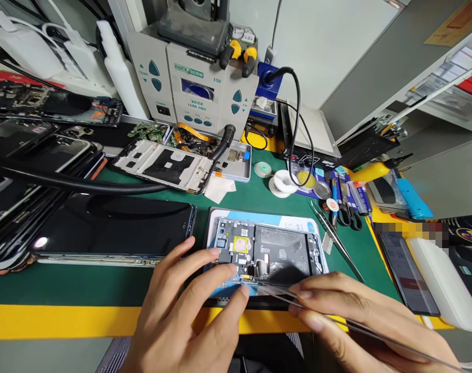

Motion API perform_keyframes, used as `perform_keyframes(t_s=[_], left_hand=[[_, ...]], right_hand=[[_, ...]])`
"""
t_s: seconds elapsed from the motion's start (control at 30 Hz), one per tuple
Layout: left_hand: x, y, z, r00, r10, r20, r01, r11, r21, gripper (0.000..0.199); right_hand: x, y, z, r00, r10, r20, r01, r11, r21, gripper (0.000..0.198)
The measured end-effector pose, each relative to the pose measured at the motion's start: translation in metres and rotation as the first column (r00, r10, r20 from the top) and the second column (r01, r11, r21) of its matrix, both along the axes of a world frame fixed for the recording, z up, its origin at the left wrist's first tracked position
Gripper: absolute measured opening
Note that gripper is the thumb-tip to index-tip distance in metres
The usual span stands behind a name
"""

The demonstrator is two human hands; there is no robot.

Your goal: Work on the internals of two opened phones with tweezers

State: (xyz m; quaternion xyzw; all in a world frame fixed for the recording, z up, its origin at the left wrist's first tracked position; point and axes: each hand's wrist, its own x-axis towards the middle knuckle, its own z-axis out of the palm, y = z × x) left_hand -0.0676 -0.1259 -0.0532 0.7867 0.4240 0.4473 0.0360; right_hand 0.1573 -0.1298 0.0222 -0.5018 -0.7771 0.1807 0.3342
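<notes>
One slip here and the slim tool, pinched in the right hand's fingers, could have scraped the exposed parts, especially if the phone shifted under the left hand's loosely spread fingertips! There it lay, lower centre of the frame, back off, yellow-edged square among dark parts left, glossy black recess right.

2 hands at 1 opened phone
</notes>
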Motion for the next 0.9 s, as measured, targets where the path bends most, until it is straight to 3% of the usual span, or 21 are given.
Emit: perform_keyframes(t_s=[0.23,0.9], left_hand=[[0.0018,-0.0023,0.0005,0.998,-0.002,0.071,0.002,1.0,-0.006,0.033],[0.003,-0.0011,0.0022,0.997,-0.003,0.071,0.003,1.0,-0.002,0.029]], right_hand=[[-0.0013,0.0015,-0.0067,0.994,-0.007,-0.108,0.004,1.0,-0.028,0.008],[-0.0032,0.002,-0.0019,0.995,-0.02,-0.095,0.016,0.999,-0.04,0.015]])
